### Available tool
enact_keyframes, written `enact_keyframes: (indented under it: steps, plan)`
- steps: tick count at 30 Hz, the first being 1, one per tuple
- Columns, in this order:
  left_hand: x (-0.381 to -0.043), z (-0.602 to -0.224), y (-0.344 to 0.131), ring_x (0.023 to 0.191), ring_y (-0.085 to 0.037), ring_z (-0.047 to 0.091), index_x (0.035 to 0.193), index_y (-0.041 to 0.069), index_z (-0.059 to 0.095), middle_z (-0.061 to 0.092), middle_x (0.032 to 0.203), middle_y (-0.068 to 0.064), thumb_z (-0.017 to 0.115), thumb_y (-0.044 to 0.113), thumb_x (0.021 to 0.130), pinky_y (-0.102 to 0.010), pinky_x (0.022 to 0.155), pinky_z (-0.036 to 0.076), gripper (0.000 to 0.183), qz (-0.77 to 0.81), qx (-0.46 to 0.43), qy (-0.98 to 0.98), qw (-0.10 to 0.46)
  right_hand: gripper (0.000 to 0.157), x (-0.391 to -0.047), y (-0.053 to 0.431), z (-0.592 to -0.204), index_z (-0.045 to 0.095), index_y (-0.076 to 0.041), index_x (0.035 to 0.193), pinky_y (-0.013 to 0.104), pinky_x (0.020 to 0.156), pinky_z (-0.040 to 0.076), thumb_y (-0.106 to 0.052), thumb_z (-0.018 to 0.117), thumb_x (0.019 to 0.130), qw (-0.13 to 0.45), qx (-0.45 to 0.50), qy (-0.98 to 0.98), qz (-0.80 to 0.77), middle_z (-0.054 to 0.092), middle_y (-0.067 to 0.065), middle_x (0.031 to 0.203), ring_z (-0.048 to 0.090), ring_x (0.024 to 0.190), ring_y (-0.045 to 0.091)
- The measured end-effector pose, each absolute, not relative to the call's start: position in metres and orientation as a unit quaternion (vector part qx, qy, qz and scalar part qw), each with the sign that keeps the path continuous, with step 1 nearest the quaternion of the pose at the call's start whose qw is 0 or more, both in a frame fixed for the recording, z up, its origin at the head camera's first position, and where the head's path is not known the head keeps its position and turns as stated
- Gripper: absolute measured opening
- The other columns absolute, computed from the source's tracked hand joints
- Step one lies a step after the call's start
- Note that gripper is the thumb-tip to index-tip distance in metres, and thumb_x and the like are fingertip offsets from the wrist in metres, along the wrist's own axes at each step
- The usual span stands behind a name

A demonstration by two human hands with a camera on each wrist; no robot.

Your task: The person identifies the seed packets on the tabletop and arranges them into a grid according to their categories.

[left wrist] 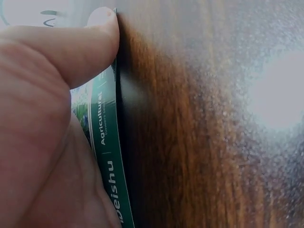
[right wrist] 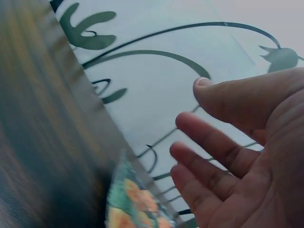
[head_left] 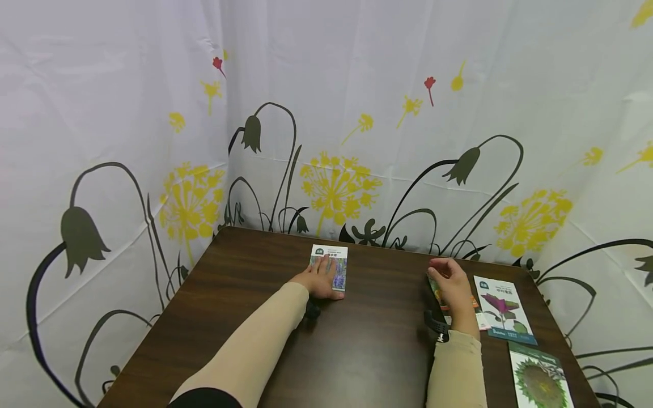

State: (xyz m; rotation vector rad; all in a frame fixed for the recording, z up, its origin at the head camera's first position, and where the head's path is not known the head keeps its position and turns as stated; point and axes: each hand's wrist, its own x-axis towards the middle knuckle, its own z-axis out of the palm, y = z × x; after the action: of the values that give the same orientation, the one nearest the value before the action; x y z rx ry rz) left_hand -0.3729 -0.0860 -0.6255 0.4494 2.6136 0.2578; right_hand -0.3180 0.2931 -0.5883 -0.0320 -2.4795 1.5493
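Observation:
My left hand (head_left: 320,280) lies spread on a flower seed packet (head_left: 339,279) with purple blooms, near the back of the table. In the left wrist view the thumb (left wrist: 97,45) reaches the edge of this packet (left wrist: 110,128), whose green band shows printed letters. On the right, my right hand (head_left: 454,286) hovers over a packet with orange flowers (head_left: 436,292), partly hidden beneath it. The right wrist view has its fingers (right wrist: 204,156) loosely bent, nothing between them and the thumb, and the orange-flower packet (right wrist: 135,204) below.
Right of my right hand lies a packet with a purple flower (head_left: 502,306). Nearer the front right is one with a round green-and-brown bloom (head_left: 542,381). A flower-printed curtain (head_left: 388,51) hangs behind the dark wooden table (head_left: 367,351).

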Motion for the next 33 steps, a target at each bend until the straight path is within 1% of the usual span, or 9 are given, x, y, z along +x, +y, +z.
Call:
enact_keyframes:
  steps: [2,5,7,11,14,19,24,29,33]
  plan:
    - [-0.373,-0.625,-0.087,0.171,-0.037,-0.012,0.177,0.013,-0.006,-0.019,0.183,-0.015,0.061,0.072,0.101,-0.058,0.138,0.007,0.117,0.098,0.165,0.952,0.238,0.035,-0.316,0.297,-0.584,0.065,0.001,0.139,0.043,0.121,0.046,-0.014,0.069,0.109,0.104,-0.019,-0.853,0.512,0.068,0.027,0.141,0.063,0.132,0.027]
    - [-0.374,-0.623,-0.087,0.171,-0.037,-0.014,0.177,0.014,-0.007,-0.022,0.182,-0.014,0.060,0.072,0.102,-0.058,0.138,0.005,0.116,0.102,0.167,0.949,0.247,0.037,-0.311,0.303,-0.576,0.062,0.001,0.141,0.056,0.117,0.046,-0.016,0.068,0.109,0.084,-0.037,-0.862,0.499,0.065,0.028,0.143,0.056,0.136,0.040]
    - [-0.374,-0.623,-0.087,0.171,-0.036,-0.014,0.177,0.015,-0.008,-0.023,0.182,-0.013,0.059,0.072,0.102,-0.057,0.138,0.005,0.116,0.106,0.167,0.947,0.252,0.040,-0.307,0.306,-0.571,0.060,0.000,0.145,0.054,0.107,0.055,-0.019,0.067,0.110,0.065,-0.049,-0.863,0.499,0.062,0.028,0.148,0.060,0.130,0.042]
    - [-0.376,-0.623,-0.087,0.171,-0.036,-0.015,0.176,0.016,-0.010,-0.024,0.182,-0.012,0.059,0.073,0.102,-0.057,0.138,0.003,0.116,0.107,0.163,0.947,0.254,0.044,-0.303,0.311,-0.564,0.056,-0.002,0.149,0.043,0.078,0.066,-0.020,0.067,0.111,0.033,-0.064,-0.852,0.518,0.056,0.028,0.158,0.075,0.099,0.032]
    - [-0.378,-0.626,-0.087,0.171,-0.037,-0.013,0.177,0.016,-0.008,-0.022,0.183,-0.012,0.060,0.073,0.102,-0.058,0.138,0.004,0.116,0.101,0.162,0.950,0.248,0.047,-0.302,0.316,-0.566,0.054,-0.002,0.151,0.038,0.075,0.067,-0.021,0.067,0.111,0.024,-0.067,-0.851,0.520,0.054,0.030,0.160,0.077,0.086,0.025]
    - [-0.381,-0.633,-0.088,0.172,-0.037,-0.012,0.177,0.016,-0.007,-0.020,0.183,-0.013,0.061,0.074,0.100,-0.058,0.138,0.006,0.117,0.096,0.163,0.950,0.249,0.050,-0.297,0.321,-0.570,0.054,-0.004,0.156,0.042,0.072,0.063,-0.027,0.064,0.112,-0.005,-0.087,-0.862,0.500,0.058,0.031,0.153,0.078,0.090,0.031]
    - [-0.378,-0.629,-0.090,0.171,-0.037,-0.013,0.177,0.016,-0.007,-0.021,0.183,-0.013,0.059,0.074,0.101,-0.057,0.138,0.006,0.116,0.098,0.164,0.949,0.252,0.045,-0.295,0.323,-0.572,0.058,0.000,0.153,0.038,0.065,0.054,-0.014,0.062,0.110,-0.031,-0.085,-0.886,0.454,0.066,0.036,0.139,0.079,0.093,0.034]
    - [-0.377,-0.625,-0.090,0.171,-0.036,-0.013,0.177,0.016,-0.008,-0.022,0.183,-0.013,0.059,0.074,0.101,-0.056,0.138,0.006,0.117,0.097,0.165,0.949,0.252,0.047,-0.297,0.329,-0.573,0.057,0.002,0.153,0.037,0.050,0.044,-0.007,0.061,0.107,-0.034,-0.083,-0.889,0.450,0.071,0.037,0.127,0.071,0.070,0.020]
    - [-0.377,-0.625,-0.088,0.171,-0.036,-0.014,0.177,0.016,-0.008,-0.022,0.183,-0.013,0.059,0.074,0.101,-0.057,0.138,0.006,0.117,0.096,0.165,0.949,0.251,0.049,-0.301,0.332,-0.575,0.058,0.003,0.152,0.035,0.048,0.044,-0.002,0.064,0.103,-0.028,-0.078,-0.891,0.446,0.067,0.039,0.131,0.064,0.062,0.020]
